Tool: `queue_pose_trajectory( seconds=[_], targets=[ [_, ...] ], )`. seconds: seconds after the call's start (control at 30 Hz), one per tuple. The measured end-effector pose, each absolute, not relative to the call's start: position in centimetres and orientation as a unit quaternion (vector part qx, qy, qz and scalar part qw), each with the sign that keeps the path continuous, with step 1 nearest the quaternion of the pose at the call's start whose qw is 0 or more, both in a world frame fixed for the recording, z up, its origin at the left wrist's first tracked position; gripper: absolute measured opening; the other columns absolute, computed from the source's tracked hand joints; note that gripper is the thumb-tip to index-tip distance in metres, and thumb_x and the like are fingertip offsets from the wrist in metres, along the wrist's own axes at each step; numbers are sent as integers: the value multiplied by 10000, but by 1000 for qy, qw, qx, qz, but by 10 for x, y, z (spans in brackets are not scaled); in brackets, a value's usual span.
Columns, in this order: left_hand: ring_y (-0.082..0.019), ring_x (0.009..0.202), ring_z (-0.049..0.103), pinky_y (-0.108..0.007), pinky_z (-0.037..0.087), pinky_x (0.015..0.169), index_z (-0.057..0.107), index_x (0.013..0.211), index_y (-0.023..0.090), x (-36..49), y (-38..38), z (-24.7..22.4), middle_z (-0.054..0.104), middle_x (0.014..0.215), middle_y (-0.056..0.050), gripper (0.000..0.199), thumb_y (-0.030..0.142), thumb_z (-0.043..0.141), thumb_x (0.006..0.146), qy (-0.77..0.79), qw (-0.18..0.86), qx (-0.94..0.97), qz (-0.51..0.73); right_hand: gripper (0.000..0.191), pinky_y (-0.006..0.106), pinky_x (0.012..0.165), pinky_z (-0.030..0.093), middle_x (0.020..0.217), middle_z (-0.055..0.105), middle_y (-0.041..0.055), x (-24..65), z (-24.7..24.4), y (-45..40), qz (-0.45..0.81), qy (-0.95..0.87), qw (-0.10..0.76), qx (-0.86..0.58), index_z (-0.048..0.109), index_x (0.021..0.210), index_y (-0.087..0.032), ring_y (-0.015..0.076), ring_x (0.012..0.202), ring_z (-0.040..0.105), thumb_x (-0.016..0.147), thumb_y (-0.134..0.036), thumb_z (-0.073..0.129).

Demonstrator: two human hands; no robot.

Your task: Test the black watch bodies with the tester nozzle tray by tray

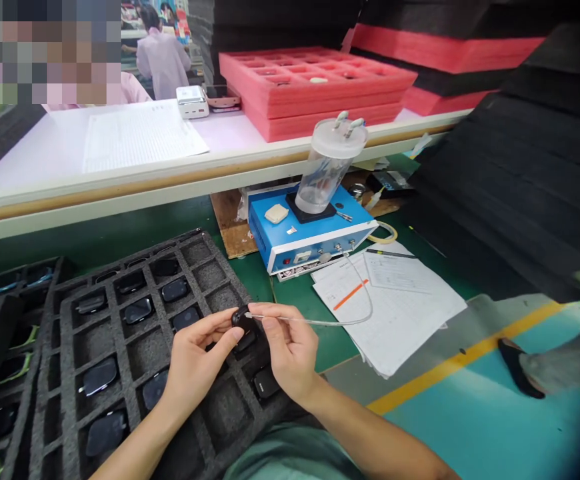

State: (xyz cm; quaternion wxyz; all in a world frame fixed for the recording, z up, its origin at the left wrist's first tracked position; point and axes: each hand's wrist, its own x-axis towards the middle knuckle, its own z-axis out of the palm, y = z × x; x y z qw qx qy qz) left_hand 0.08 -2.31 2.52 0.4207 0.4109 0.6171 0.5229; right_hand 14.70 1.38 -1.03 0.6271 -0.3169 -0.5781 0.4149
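Note:
My left hand [193, 363] pinches a small black smartwatch case [240, 317] between thumb and fingers. My right hand [295, 353] grips a thin clear tube [340, 324] close to its end, and the tip meets or nearly meets the edge of the case; contact is hard to make out. From there the tube loops to the front of a blue box [310, 233]. Both hands are above a dark grey foam tray [227, 410], where dark watch cases [99, 377] lie in several compartments and other compartments are bare.
A clear cylinder [323, 177] stands on the blue box, beside printed papers [395, 300]. Behind runs a white shelf [60, 153] bearing red foam trays [315, 100]. Black foam stacks [515, 167] rise at right, near someone's foot [520, 370]. Another tray [25, 347] lies left.

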Motion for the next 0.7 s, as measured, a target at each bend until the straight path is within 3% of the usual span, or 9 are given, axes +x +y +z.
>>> queue_pose_trajectory(
  seconds=[0.17, 0.7],
  targets=[
    [-170, 677, 740, -228, 610, 651, 824, 967, 190, 2, -22, 29, 806, 810, -53, 308, 289, 846, 677, 624, 406, 416, 523, 173, 288, 867, 629, 1025, 770, 42, 146, -10, 15, 419, -577, 627, -312, 684, 1064, -240, 156, 973, 751, 984, -150, 559],
    [-200, 747, 756, -278, 624, 717, 821, 974, 184, 1, -23, 28, 813, 872, -69, 315, 317, 842, 688, 616, 422, 412, 522, 147, 309, 830, 650, 997, 778, 58, 146, -9, 13, 409, -583, 625, -321, 689, 1039, -223, 175, 937, 763, 987, -182, 558]
  ],
)
